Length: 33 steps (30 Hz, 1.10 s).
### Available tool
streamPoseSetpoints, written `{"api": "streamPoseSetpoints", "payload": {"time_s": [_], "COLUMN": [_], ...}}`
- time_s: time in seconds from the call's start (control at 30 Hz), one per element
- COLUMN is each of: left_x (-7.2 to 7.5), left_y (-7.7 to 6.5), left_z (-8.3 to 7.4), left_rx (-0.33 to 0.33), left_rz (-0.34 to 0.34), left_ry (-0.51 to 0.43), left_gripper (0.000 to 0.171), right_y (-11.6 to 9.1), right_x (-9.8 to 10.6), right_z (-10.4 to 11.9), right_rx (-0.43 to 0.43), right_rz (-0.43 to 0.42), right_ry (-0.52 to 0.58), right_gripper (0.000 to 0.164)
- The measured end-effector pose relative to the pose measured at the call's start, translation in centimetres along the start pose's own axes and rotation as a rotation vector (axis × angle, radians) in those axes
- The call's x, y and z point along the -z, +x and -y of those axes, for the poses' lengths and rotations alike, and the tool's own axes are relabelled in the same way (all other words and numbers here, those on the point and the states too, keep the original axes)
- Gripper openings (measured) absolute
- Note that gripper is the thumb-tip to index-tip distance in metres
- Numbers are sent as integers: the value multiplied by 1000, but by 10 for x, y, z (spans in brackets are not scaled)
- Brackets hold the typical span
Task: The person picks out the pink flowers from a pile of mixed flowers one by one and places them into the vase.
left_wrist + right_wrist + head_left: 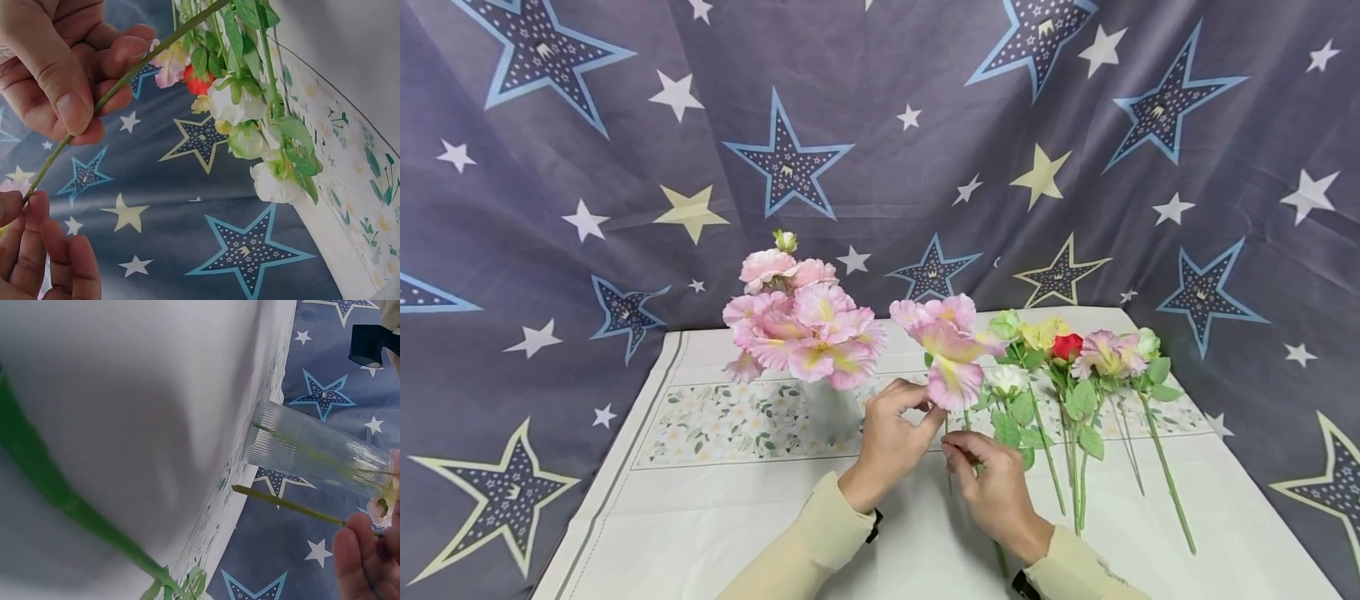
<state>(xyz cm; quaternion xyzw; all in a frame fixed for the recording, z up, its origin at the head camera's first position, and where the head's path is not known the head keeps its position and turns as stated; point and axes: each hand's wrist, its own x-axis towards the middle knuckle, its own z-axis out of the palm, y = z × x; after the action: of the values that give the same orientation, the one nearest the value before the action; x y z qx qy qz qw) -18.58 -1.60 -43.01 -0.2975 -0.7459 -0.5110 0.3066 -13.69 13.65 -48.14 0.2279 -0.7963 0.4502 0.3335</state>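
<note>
Both hands are on a pink-and-yellow artificial flower [953,354] whose bloom stands upright above them in the head view. My left hand [891,437] pinches its thin stem just under the petals. Slightly lower, my right hand [996,492] pinches the same stem between thumb and fingers. The left wrist view shows the green stem [169,44] running slantwise through both hands. Left of the hands, a clear ribbed vase [312,447] holds a bouquet of large pink blooms [820,337], paler pink flowers [786,271] and a small bud on top.
On the right, several loose artificial flowers lie on the white tablecloth [715,517], among them a red rose [1067,347], a white flower [1007,380] and a pink ruffled one [1108,354]. Their stems point toward the front. A star-patterned curtain [865,75] hangs behind the table.
</note>
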Motion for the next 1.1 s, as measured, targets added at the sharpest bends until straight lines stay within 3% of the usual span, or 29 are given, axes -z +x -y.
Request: {"api": "streamPoseSetpoints", "payload": {"time_s": [0.5,0.83,1.1], "left_x": [8,22,40], "left_y": [-1,6,17], "left_z": [-9,-18,-23], "left_rx": [-117,-206,-251], "left_rz": [-45,-126,-208], "left_ry": [31,36,107], "left_gripper": [23,26,24], "right_y": [1,3,6], "right_x": [-1,5,11], "right_z": [-1,-6,-12], "right_rx": [6,34,49], "right_rz": [29,-7,-58], "right_ry": [-41,-49,-54], "right_gripper": [22,4,17]}}
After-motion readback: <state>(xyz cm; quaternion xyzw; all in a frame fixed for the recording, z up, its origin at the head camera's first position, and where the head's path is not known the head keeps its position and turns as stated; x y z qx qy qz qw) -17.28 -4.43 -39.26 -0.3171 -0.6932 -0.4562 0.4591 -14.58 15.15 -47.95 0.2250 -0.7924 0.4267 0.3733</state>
